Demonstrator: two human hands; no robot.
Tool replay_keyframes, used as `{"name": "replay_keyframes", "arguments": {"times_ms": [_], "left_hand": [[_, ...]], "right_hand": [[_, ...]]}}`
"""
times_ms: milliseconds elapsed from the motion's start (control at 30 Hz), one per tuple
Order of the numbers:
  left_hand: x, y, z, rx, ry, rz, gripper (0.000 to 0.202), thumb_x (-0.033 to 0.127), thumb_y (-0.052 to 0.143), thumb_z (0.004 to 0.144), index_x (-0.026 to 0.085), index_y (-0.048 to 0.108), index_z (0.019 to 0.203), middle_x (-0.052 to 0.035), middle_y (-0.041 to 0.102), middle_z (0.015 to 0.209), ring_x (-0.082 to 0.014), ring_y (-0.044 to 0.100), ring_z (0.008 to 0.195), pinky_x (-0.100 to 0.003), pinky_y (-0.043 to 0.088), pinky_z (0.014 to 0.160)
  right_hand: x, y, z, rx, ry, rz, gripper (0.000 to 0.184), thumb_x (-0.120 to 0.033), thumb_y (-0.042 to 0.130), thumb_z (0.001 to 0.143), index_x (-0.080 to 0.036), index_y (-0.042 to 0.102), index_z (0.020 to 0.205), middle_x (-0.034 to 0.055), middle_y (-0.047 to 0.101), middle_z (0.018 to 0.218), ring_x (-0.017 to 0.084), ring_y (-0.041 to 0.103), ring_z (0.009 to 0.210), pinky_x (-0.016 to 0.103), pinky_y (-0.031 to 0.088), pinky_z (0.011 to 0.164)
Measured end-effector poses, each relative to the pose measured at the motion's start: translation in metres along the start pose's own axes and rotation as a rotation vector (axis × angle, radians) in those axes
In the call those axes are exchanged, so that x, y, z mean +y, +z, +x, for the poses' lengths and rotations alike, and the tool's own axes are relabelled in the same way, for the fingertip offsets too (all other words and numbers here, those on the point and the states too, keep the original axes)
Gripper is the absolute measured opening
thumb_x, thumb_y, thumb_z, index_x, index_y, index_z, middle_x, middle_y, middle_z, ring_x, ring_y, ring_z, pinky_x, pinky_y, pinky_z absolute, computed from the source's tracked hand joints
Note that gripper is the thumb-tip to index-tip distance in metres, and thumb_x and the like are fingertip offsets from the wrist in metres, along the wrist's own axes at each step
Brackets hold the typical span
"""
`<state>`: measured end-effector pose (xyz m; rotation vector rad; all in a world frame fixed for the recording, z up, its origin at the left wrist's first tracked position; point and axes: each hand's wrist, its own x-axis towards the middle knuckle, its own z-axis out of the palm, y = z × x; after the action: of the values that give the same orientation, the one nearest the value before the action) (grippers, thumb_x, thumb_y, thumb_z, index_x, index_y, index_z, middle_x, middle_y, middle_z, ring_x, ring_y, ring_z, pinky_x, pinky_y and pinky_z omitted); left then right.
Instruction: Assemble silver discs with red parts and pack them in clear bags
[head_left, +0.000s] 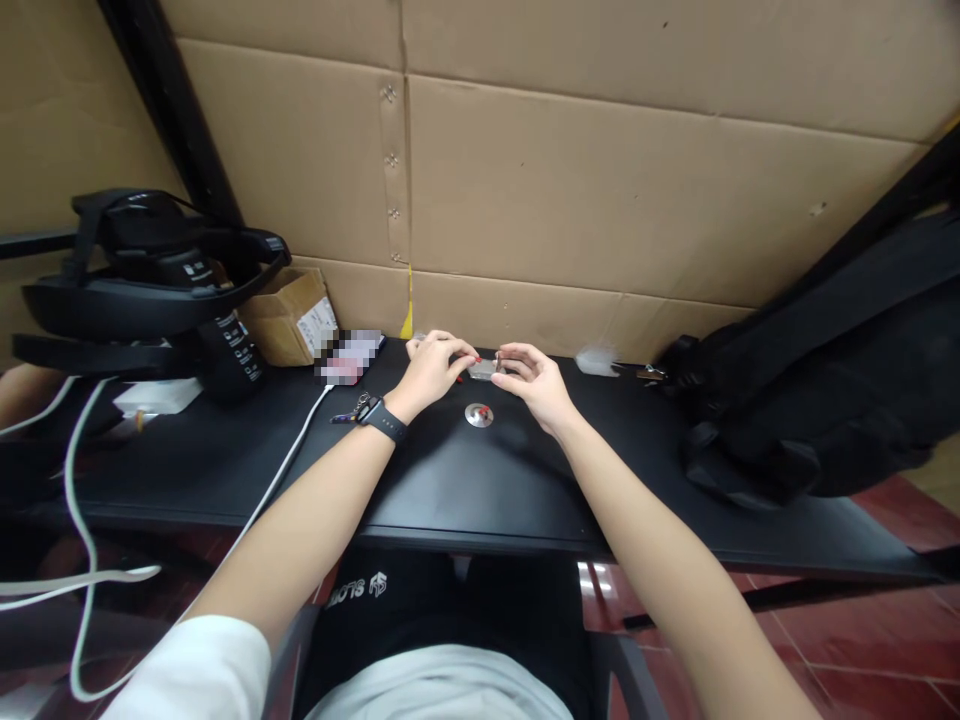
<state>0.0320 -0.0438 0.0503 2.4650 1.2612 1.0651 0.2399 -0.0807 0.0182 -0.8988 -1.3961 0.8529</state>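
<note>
My left hand, with a black watch on its wrist, is closed, thumb and forefinger pinching a small red piece. My right hand grips the right end of a small, flat, clear-grey case between thumb and fingers. The red piece is at the case's upper left corner; whether they touch I cannot tell. Below both hands a shiny round metal disc lies on the black table, with a small red bit on it. Another red bit shows beside my left thumb, partly hidden.
On the left are a phone on a white cable, keys, a cardboard box and a black headset. A clear plastic bag lies at the back. A black backpack fills the right. Cardboard walls the rear.
</note>
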Motion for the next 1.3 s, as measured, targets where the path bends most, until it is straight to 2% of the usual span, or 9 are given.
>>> {"name": "replay_keyframes", "arguments": {"times_ms": [67, 133, 300, 533, 733, 1000, 1300], "left_hand": [[0.002, 0.002, -0.001, 0.010, 0.036, 0.012, 0.017, 0.033, 0.061, 0.100, 0.027, 0.077, 0.095, -0.0028, 0.076, 0.109, -0.0273, 0.059, 0.119, -0.047, 0.033, 0.100], [0.004, 0.005, -0.003, 0.029, 0.057, 0.014, 0.019, 0.036, 0.061, 0.100, 0.027, 0.077, 0.095, -0.0042, 0.072, 0.118, -0.0273, 0.058, 0.120, -0.046, 0.033, 0.099], [0.012, 0.012, -0.006, 0.055, 0.037, 0.010, 0.018, 0.037, 0.065, 0.098, 0.027, 0.079, 0.095, -0.0060, 0.062, 0.137, -0.0306, 0.048, 0.132, -0.047, 0.034, 0.102], [0.017, 0.016, -0.008, 0.077, 0.044, -0.029, 0.014, 0.034, 0.068, 0.095, 0.026, 0.079, 0.092, -0.0070, 0.064, 0.131, -0.0308, 0.051, 0.128, -0.049, 0.038, 0.104], [0.017, 0.019, -0.009, 0.162, 0.077, -0.002, 0.011, 0.029, 0.068, 0.094, 0.025, 0.078, 0.089, -0.0068, 0.066, 0.126, -0.0289, 0.053, 0.125, -0.047, 0.038, 0.101], [0.016, 0.019, -0.012, 0.225, 0.204, 0.095, 0.011, 0.026, 0.068, 0.093, 0.024, 0.077, 0.087, -0.0089, 0.064, 0.128, -0.0310, 0.051, 0.129, -0.048, 0.035, 0.099], [0.016, 0.020, -0.014, 0.274, 0.242, 0.138, 0.010, 0.024, 0.068, 0.091, 0.023, 0.076, 0.085, -0.0099, 0.063, 0.130, -0.0318, 0.050, 0.129, -0.049, 0.036, 0.098]], "right_hand": [[0.000, 0.000, 0.000, -0.001, -0.001, -0.009, 0.055, -0.039, 0.094, 0.063, -0.025, 0.066, 0.109, 0.0074, 0.071, 0.119, 0.024, 0.070, 0.110, 0.039, 0.061, 0.093], [0.001, 0.000, 0.000, -0.005, -0.013, -0.025, 0.056, -0.039, 0.094, 0.063, -0.026, 0.066, 0.110, 0.0074, 0.071, 0.120, 0.024, 0.071, 0.108, 0.037, 0.061, 0.088], [0.000, 0.003, -0.001, -0.013, -0.070, -0.052, 0.055, -0.041, 0.094, 0.064, -0.025, 0.065, 0.108, 0.0073, 0.072, 0.119, 0.023, 0.072, 0.102, 0.034, 0.061, 0.081], [-0.006, 0.002, -0.002, -0.040, -0.123, -0.074, 0.051, -0.038, 0.094, 0.065, -0.025, 0.068, 0.108, 0.0068, 0.074, 0.115, 0.023, 0.071, 0.103, 0.034, 0.058, 0.081], [-0.008, 0.000, -0.002, -0.028, -0.164, -0.186, 0.052, -0.041, 0.094, 0.065, -0.024, 0.071, 0.108, 0.0079, 0.074, 0.118, 0.023, 0.068, 0.101, 0.032, 0.055, 0.075], [-0.004, 0.002, -0.002, 0.002, -0.084, -0.138, 0.049, -0.044, 0.093, 0.065, -0.023, 0.068, 0.102, 0.0082, 0.075, 0.113, 0.022, 0.067, 0.099, 0.029, 0.053, 0.070], [0.000, 0.004, -0.002, -0.032, -0.027, -0.073, 0.046, -0.046, 0.090, 0.069, -0.022, 0.068, 0.102, 0.0081, 0.076, 0.110, 0.021, 0.069, 0.097, 0.033, 0.056, 0.081]]}}
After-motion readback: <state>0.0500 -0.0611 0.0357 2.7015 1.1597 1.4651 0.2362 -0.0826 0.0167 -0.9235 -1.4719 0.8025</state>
